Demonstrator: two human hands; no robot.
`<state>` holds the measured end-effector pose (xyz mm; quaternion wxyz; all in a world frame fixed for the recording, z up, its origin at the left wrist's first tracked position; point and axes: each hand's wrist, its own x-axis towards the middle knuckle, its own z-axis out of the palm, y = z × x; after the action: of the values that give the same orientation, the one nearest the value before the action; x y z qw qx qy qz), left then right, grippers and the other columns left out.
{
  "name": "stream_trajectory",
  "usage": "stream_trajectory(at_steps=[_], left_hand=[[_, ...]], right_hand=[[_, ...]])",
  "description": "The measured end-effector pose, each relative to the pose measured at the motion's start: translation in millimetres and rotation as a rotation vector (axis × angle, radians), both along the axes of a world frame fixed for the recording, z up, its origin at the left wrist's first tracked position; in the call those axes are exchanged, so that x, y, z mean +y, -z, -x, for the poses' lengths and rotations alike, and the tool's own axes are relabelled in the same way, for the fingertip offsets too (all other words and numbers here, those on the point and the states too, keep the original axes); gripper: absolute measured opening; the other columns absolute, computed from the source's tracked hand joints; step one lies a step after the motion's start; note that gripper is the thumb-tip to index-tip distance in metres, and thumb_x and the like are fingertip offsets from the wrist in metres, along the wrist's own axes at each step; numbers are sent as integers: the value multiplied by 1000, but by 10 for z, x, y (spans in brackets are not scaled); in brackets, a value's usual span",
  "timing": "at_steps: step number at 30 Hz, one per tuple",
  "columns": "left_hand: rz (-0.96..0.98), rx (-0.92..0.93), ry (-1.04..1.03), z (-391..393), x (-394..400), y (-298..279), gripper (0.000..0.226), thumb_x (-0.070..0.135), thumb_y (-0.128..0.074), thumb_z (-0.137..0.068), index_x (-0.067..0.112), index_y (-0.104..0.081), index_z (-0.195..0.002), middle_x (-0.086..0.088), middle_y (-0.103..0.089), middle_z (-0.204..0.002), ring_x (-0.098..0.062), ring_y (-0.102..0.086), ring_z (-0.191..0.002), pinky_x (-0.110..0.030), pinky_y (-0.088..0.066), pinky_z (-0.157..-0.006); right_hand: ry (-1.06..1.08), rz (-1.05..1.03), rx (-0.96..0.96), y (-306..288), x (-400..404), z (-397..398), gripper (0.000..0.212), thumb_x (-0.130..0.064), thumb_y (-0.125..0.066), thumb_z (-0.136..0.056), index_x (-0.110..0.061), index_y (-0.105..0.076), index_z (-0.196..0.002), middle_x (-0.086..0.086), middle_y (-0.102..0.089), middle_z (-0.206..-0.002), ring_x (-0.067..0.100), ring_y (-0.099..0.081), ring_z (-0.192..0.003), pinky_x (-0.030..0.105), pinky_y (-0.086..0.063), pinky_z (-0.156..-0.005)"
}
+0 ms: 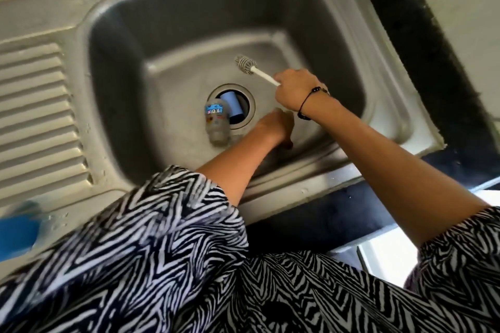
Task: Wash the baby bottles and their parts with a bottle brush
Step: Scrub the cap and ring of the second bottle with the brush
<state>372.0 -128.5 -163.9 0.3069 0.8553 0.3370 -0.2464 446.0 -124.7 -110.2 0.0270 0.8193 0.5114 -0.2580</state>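
Note:
A clear baby bottle (216,123) with a colourful label lies on its side on the floor of the steel sink (116,43), beside the drain. A light blue part (233,102) sits in the drain opening (247,105). My right hand (295,89) grips the white handle of a bottle brush (247,63) and holds its bristle head above the sink floor, behind the drain. My left hand (273,124) reaches down to the sink floor just right of the drain. Its fingers point down and are hidden, with something small and dark under them.
A ribbed steel drainboard (35,116) lies left of the basin. A blurred blue object (16,232) sits at the near left edge of the counter. A dark counter edge (422,35) runs along the right of the sink. My patterned sleeves fill the foreground.

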Motion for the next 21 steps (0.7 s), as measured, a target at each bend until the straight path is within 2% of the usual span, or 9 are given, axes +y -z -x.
stream_trajectory(at_steps=[1, 3, 6, 8, 9, 14, 18, 19, 21], left_hand=[[23, -38, -107, 40, 60, -11, 55, 28, -67, -85, 5, -46, -130, -14, -54, -125, -28, -56, -109, -32, -45, -81], [133, -144, -376, 154, 198, -78, 42, 32, -64, -82, 5, -56, -114, -9, -60, -103, -25, -59, -90, -30, -45, -71], [509, -439, -1003, 389, 323, -217, 16, 24, -60, -86, 11, -59, -77, -8, -60, -81, -17, -54, -62, -22, -45, -50], [697, -708, -1402, 551, 384, -298, 16, 18, -59, -88, 12, -56, -74, -6, -57, -81, -13, -54, -64, -19, -48, -46], [764, -835, -1530, 628, 415, -312, 15, 15, -58, -89, 11, -55, -76, -6, -56, -80, -13, -55, -67, -19, -51, -49], [998, -1277, -1872, 1057, 492, -352, 14, 12, -52, -92, 7, -51, -79, -8, -52, -88, -16, -53, -81, -26, -56, -70], [1113, -1535, -2067, 1340, 545, -470, 21, 16, -51, -94, 4, -52, -78, -13, -54, -83, -23, -53, -77, -36, -51, -80], [1125, -1553, -2066, 1377, 575, -509, 22, 19, -50, -94, 4, -53, -79, -14, -55, -83, -24, -54, -76, -36, -51, -78], [1095, -1566, -2002, 1402, 591, -635, 24, 21, -47, -95, 6, -52, -78, -13, -58, -74, -24, -55, -71, -33, -52, -64]], right_hand=[[-9, -12, 6, -34, -12, -5, 36, -11, -42, -87, -17, -60, -117, 12, -59, -109, 29, -52, -88, 32, -44, -74], [-59, -40, 25, -142, -7, 38, 37, -11, -42, -87, -16, -60, -120, 14, -60, -114, 33, -56, -99, 34, -49, -82], [-98, -93, 65, -338, 40, 165, 40, -11, -43, -88, -18, -59, -124, 14, -60, -119, 33, -56, -106, 37, -49, -90], [-149, -127, 69, -442, 83, 273, 39, -13, -43, -90, -16, -59, -125, 14, -60, -120, 33, -55, -108, 37, -48, -91], [-185, -135, 66, -469, 99, 319, 39, -12, -42, -90, -16, -58, -125, 14, -60, -121, 33, -55, -109, 37, -47, -91], [-324, -209, 44, -571, 50, 500, 43, -10, -40, -93, -20, -52, -133, 13, -60, -125, 33, -53, -113, 38, -43, -94], [-354, -238, 9, -599, -106, 552, 44, -20, -41, -93, -31, -50, -134, 8, -61, -125, 31, -56, -111, 38, -47, -95], [-370, -223, -15, -606, -147, 565, 44, -22, -40, -94, -34, -49, -135, 6, -62, -124, 30, -56, -110, 38, -48, -93], [-417, -183, -76, -631, -226, 619, 44, -23, -38, -94, -37, -47, -135, 8, -63, -121, 31, -57, -107, 37, -50, -87]])
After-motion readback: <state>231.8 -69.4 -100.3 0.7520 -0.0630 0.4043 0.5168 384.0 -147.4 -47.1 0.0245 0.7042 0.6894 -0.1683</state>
